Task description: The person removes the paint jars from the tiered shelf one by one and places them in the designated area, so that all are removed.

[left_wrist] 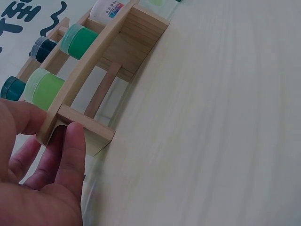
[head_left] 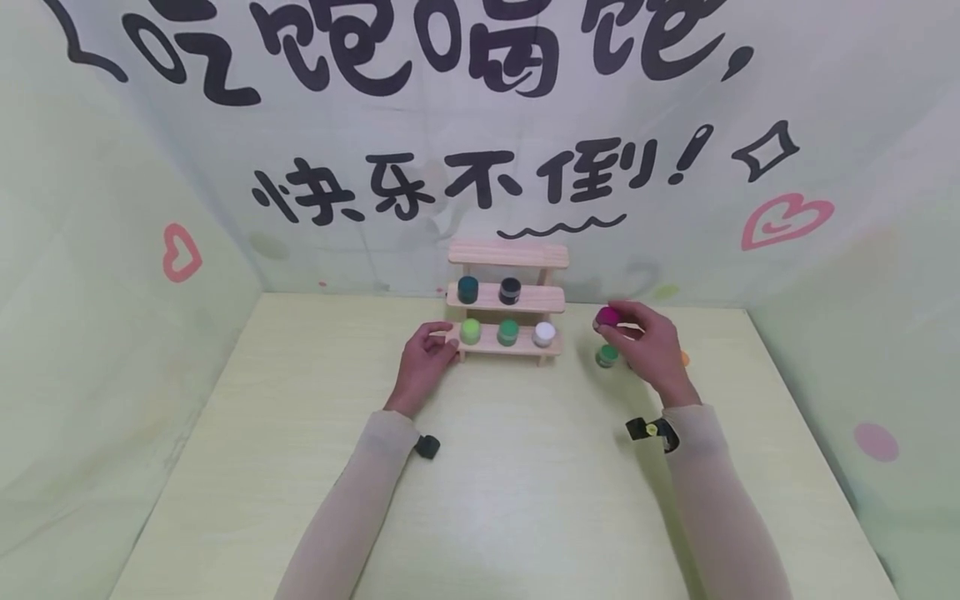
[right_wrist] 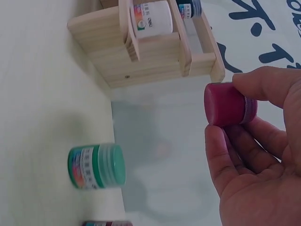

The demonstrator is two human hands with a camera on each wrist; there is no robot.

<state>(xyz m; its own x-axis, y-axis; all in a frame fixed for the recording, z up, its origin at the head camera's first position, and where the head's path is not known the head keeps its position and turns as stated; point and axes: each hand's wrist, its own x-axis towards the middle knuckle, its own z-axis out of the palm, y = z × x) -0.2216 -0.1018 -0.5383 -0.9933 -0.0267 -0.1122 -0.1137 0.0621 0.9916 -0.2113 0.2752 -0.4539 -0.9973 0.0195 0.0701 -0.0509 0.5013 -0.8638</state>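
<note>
In the head view, one three-tiered rack [head_left: 508,253] stands at twelve o'clock on the counter [head_left: 510,467]. At its eight o'clock, the left hand [head_left: 429,360] grips the end of the bottom tier. At three o'clock, the right hand [head_left: 649,343] holds one magenta jar [head_left: 606,318] up off the counter, near the rack. Five jars stand on the rack: a teal jar [head_left: 468,290] and a dark jar [head_left: 510,290] on the middle tier; a lime jar [head_left: 470,332], a green jar [head_left: 507,332] and a white jar [head_left: 544,334] below. A second green jar [head_left: 607,357] sits loose at four o'clock; one orange jar [head_left: 685,358] peeks past the right hand.

In the left wrist view, fingers close round the tier's end, apparently to steady it.

In the right wrist view, thumb and fingers pinch the magenta jar, roughly upright. At seven o'clock, the frame cuts off one reddish jar [right_wrist: 108,223]. I'd judge the step as bringing the magenta jar to the rack; next calls for a level set-down that avoids bumping neighbours.
</note>
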